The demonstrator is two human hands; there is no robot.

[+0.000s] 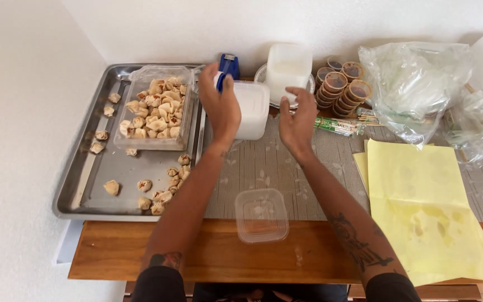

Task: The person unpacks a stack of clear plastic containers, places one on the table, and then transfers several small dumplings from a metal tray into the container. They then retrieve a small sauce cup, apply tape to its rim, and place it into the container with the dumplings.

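Wood of the brown table edge (208,257) lies nearest, and on it sits one small empty clear plastic tub (261,215), half on the grey woven mat (286,168). To the right lies a stack of pale yellow paper sheets (426,207); how many, I cannot tell.

Further off, both hands reach a stack of white square plastic lids (251,109). The left hand (220,106) rests curled on top of the stack, with a blue stapler-like tool (228,65) just behind it. The right hand (297,120) hovers beside the stack, fingers loosely bent, pinching something small and white; I cannot tell what.

To lift one lid cleanly, steadying the stack with one hand while peeling the top edge with the other seems best.

One steel tray (74,190) on the left holds one clear box of folded dumplings (155,109), with roughly fifteen loose ones around it. At the back stand one tall white container (288,70), several stacks of small brown sauce cups (339,84) and crumpled clear bags (415,84).
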